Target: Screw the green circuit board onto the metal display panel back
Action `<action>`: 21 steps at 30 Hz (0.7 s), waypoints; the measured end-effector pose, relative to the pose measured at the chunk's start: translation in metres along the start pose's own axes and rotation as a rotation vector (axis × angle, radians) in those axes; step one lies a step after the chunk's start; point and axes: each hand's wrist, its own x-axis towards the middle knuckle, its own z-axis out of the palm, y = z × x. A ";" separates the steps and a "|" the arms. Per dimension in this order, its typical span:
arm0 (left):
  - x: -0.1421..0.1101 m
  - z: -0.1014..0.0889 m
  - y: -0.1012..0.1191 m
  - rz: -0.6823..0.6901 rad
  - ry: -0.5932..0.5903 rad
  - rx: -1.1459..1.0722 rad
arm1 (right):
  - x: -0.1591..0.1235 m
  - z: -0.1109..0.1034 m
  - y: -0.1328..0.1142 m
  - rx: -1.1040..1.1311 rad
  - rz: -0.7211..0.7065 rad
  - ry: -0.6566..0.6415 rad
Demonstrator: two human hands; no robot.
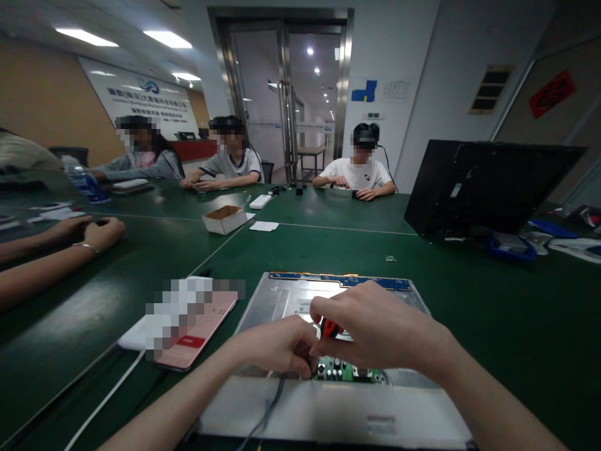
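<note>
A flat display panel [263,307] lies back side up on the table in front of me, its metal back showing. A green circuit board [347,369] sits on its near part, and a blue board strip [305,277] runs along its far edge. My right hand [375,326] is closed around the red and black handle of a screwdriver [330,327] over the green board; its tip is hidden. My left hand [286,344] has its fingers pinched together at the board's left end, and what they grip is hidden. Dark wires [277,398] run from below it toward me.
Left of the panel lie a pink phone-like slab [201,332] and a white cable [106,401]. Farther off are a small open box [225,220] and a black monitor [483,188]. Another person's hands [98,235] are at the left; several people sit across the green table [328,244].
</note>
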 end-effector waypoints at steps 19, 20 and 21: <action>0.001 0.001 -0.007 0.066 0.002 -0.070 | -0.001 0.001 0.001 0.027 -0.027 0.027; 0.001 0.001 -0.007 0.084 0.017 -0.064 | -0.001 0.001 0.002 0.029 -0.025 0.022; 0.001 0.001 -0.007 0.099 0.033 -0.061 | -0.001 0.001 0.002 0.036 -0.029 0.016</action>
